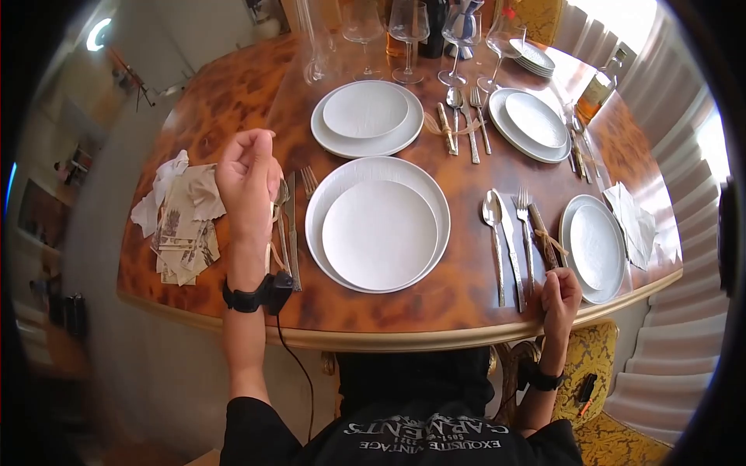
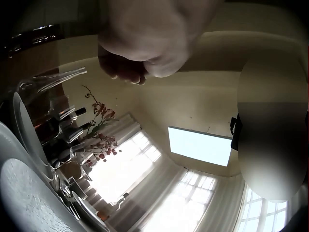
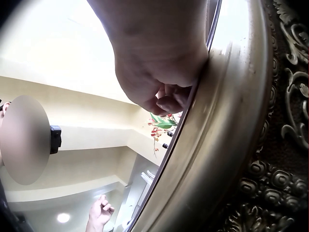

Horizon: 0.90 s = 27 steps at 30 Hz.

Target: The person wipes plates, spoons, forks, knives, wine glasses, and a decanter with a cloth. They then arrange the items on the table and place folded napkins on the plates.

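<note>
My left hand (image 1: 250,172) is raised above the table's left side, its fingers loosely bent and nothing held. In the head view it overlaps a spoon (image 1: 283,194) and a knife (image 1: 292,233) beside a fork (image 1: 309,182). To its right, a white plate (image 1: 381,233) lies on a larger rimmed one (image 1: 441,225). My right hand (image 1: 561,293) rests at the table's front edge, fingers loosely curled, holding nothing. Near it lie a spoon (image 1: 496,233), a knife (image 1: 513,256), a fork (image 1: 525,233) and a ribbon-tied stick-like bundle (image 1: 544,237).
Crumpled napkins (image 1: 186,225) lie at the left. More plates (image 1: 367,140) stand farther back, with tall wine glasses (image 1: 408,31) and a glass decanter (image 1: 315,46) behind. A bottle (image 1: 602,85) stands at the back right. A patterned yellow chair (image 1: 602,357) is beside me.
</note>
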Each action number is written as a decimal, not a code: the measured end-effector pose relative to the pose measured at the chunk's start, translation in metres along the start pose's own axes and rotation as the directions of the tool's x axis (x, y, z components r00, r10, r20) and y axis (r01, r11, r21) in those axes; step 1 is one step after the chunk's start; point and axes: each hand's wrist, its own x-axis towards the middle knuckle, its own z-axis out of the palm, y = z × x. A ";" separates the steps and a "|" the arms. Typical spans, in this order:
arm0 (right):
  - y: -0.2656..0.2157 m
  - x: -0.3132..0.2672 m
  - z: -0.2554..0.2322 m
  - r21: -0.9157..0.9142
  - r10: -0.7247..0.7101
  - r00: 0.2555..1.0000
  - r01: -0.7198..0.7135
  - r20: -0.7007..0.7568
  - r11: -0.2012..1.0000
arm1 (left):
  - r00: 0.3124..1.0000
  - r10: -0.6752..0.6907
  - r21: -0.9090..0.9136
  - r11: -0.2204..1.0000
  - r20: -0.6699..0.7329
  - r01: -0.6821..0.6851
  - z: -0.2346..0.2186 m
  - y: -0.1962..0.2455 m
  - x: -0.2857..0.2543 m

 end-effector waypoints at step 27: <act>-0.048 0.098 0.166 -0.403 -0.021 0.672 0.469 0.740 0.786 | 0.689 -0.586 0.718 0.682 0.426 0.137 -0.004 -0.066 -0.021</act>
